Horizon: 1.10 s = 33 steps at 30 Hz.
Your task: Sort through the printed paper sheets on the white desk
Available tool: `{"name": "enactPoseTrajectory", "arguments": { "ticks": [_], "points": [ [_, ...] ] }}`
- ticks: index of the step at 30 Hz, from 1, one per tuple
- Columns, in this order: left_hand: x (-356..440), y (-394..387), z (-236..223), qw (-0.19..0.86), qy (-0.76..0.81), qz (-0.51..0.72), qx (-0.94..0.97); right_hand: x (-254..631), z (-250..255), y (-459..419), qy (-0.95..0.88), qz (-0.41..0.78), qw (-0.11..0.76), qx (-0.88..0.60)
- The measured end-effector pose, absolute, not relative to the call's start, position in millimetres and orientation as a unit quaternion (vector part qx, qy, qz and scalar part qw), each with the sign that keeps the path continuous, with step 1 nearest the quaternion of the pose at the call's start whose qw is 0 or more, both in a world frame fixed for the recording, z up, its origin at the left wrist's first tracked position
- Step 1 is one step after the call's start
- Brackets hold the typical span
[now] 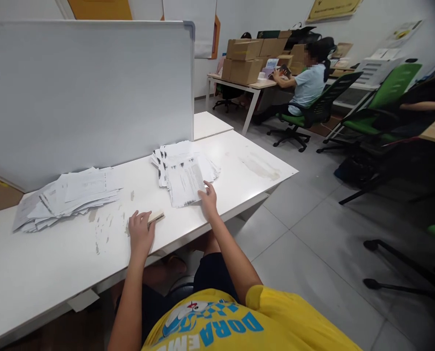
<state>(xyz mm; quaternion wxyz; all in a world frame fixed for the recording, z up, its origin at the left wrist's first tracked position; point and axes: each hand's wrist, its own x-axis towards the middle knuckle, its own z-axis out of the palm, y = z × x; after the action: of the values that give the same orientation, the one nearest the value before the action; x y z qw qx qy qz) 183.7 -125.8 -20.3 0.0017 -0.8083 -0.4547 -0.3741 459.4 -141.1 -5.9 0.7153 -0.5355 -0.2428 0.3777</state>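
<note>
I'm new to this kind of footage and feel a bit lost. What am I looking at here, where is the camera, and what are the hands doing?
There is no machine here: a person wears a camera on the head, so the single picture looks down at their own two arms. They sit at a white desk with a partition board behind it. The right hand rests on the edge of a stack of printed papers. The left hand lies on a small flat tan object; what it is cannot be told. A second paper pile lies further left. Another person works at a far desk stacked with cardboard boxes.
</note>
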Motion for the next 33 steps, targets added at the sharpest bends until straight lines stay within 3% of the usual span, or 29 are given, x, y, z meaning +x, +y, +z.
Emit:
{"name": "enactPoseTrajectory", "arguments": {
  "ticks": [5, 8, 12, 14, 17, 19, 21, 25, 33],
  "points": [
    [198.8, -152.9, -11.7, 0.044, -0.382, -0.397, -0.833, 463.9, 2.2, -218.4, -0.210, 0.539, 0.678, -0.453],
    [225.2, -201.3, -15.8, 0.009, -0.304, -0.392, -0.868, 460.9, -3.9, -269.0, -0.184, 0.542, 0.685, -0.452],
    [251.1, -270.0, -51.3, -0.071, -0.342, -0.392, -0.851, 458.7, -30.0, -318.5, -0.104, 0.557, 0.679, -0.467],
    [251.5, -285.2, -69.7, -0.119, -0.411, -0.456, -0.781, 462.2, -40.1, -331.7, -0.085, 0.582, 0.651, -0.480],
    [245.1, -284.7, -77.0, -0.328, -0.538, -0.503, -0.592, 469.1, -43.9, -339.9, -0.138, 0.646, 0.586, -0.470],
    [240.7, -277.5, -69.2, -0.517, -0.542, -0.449, -0.486, 470.2, -41.6, -339.8, -0.203, 0.672, 0.554, -0.447],
    [236.8, -268.2, -56.2, -0.611, -0.515, -0.392, -0.455, 468.5, -36.9, -335.9, -0.263, 0.673, 0.536, -0.436],
    [231.6, -238.4, -25.4, -0.536, -0.497, -0.407, -0.548, 468.5, -15.6, -312.4, -0.396, 0.606, 0.524, -0.449],
    [245.2, -161.7, 32.3, -0.421, -0.391, -0.503, -0.646, 482.4, 16.9, -208.8, -0.568, 0.296, 0.567, -0.518]
  ]
}}
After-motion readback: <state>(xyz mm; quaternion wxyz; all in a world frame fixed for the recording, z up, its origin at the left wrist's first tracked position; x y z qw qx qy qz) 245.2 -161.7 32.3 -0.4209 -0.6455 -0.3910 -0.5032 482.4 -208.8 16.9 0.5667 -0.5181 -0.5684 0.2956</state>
